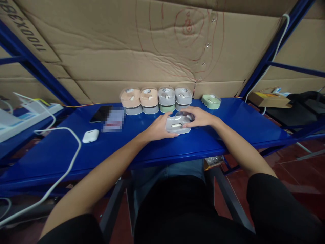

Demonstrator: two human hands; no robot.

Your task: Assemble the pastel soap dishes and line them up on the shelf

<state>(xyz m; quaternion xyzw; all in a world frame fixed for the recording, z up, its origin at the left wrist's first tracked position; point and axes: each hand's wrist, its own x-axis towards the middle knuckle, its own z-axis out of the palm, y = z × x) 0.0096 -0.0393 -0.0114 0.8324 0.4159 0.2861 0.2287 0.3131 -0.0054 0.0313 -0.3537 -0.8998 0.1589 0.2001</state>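
Observation:
A small grey plastic box (pixel 175 130) with a white oblong piece in its top is held just above the blue table's front part. My left hand (pixel 159 128) wraps round its left side, thumb at the back and fingers at the front. On the right, my right hand (pixel 199 117) grips the same box, its thumb at the top near the white piece. Clear plastic shows beneath and behind the right fingers; whether it is a separate lid I cannot tell. Behind the hands stand stacked boxes with clear covers: peach ones (pixel 130 98) and grey ones (pixel 183 96).
A lone green box (pixel 211 101) sits at the back right of the blue table (pixel 122 145). Leftward lie a dark phone (pixel 101 114), a blurred card (pixel 113 120) and a white earbud case (pixel 90 136). A white cable (pixel 76 149) crosses the left side. Cardboard walls the back.

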